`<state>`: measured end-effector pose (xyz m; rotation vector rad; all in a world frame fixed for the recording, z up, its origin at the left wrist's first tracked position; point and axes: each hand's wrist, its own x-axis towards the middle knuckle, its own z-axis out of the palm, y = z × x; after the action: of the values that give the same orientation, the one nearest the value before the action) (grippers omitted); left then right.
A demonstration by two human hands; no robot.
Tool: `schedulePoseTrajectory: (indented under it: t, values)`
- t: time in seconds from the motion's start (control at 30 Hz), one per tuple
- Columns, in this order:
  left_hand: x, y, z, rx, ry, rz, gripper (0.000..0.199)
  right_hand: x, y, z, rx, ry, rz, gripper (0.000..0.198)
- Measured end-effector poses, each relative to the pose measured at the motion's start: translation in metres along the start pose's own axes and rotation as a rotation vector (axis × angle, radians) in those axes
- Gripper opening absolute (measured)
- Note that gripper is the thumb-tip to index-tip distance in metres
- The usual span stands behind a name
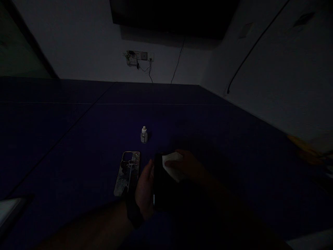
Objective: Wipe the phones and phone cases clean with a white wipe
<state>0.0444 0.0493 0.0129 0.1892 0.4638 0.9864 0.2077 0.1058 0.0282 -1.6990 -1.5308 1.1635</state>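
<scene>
A dark smartphone (162, 189) lies in my left hand (145, 187), which grips it along its left edge. My right hand (186, 163) pinches a white cloth or tissue (173, 166) against the upper right part of the phone. Left of my left hand, a patterned phone case (128, 175) with a camera cutout rests on the dark blue surface. Beyond the case stands a small upright bottle (144, 136) with a white dropper-style cap. The lower part of the phone fades into shadow.
The dark blue surface (91, 139) reaches back to a wall with sockets and cables (139, 57). A large dark screen (174, 17) hangs above. At the lower left is a pale, dark-edged object (10, 210); a yellowish item (304, 147) lies by the right wall.
</scene>
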Motion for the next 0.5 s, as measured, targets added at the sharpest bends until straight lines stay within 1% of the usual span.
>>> schedulePoseTrajectory:
  t: [0.07,0.17,0.27,0.33,0.37,0.5]
  values:
    - [0.0,0.0,0.0,-0.004,-0.007,0.005,0.055,0.003,-0.001,0.003,0.016,0.011,0.01,0.035]
    - [0.0,0.001,0.0,-0.01,0.004,-0.023,0.055,0.006,0.0,-0.001,0.041,0.053,0.042,0.036]
    - [0.0,0.0,0.0,-0.004,0.008,-0.046,0.057,0.005,0.003,-0.004,0.069,-0.012,0.03,0.04]
    - [0.001,-0.001,-0.001,-0.005,0.009,-0.042,0.057,0.002,0.002,-0.002,0.081,-0.066,0.016,0.042]
    - [0.001,-0.002,-0.001,-0.007,0.011,-0.039,0.056,0.002,0.001,0.001,0.084,-0.07,0.013,0.043]
    - [0.001,-0.002,-0.002,-0.009,0.001,-0.052,0.055,0.005,-0.003,0.005,0.117,0.029,0.023,0.043]
